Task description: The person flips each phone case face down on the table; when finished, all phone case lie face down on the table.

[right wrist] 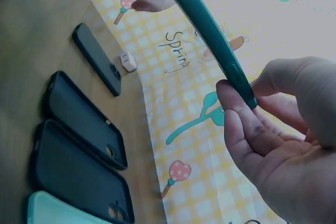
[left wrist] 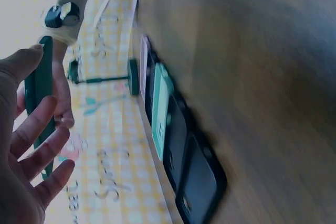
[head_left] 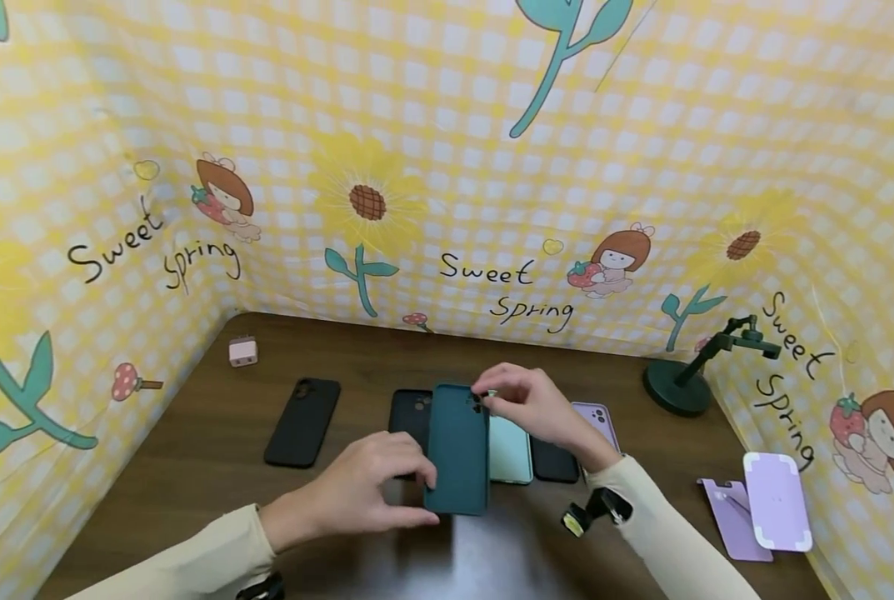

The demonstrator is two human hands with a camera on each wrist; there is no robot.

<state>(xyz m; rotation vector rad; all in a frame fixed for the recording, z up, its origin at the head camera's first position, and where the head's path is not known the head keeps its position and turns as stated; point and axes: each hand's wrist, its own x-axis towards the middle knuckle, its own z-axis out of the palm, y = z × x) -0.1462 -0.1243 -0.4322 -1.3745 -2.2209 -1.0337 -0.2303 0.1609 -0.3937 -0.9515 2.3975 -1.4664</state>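
A teal phone case (head_left: 457, 454) with camera cutouts is held raised above the table, nearly edge-on in both wrist views. My right hand (head_left: 532, 406) pinches its camera-cutout corner between thumb and fingers; the right wrist view shows this hand (right wrist: 278, 129) closely. My left hand (head_left: 372, 483) holds the case's lower left edge. In the left wrist view its thumb touches the case (left wrist: 39, 85) near one end, and the other fingers spread beside it. Below lie a dark phone case (head_left: 409, 412), a mint phone case (head_left: 510, 450), a black phone case (head_left: 554, 462) and a lavender phone case (head_left: 596, 417).
Another black phone case (head_left: 302, 422) lies to the left, a pink charger plug (head_left: 242, 351) behind it. At the back right stands a green folding stand (head_left: 679, 387). A lavender-and-white stand (head_left: 778, 502) sits near the right edge. Yellow checked cloth (head_left: 461, 192) surrounds the table.
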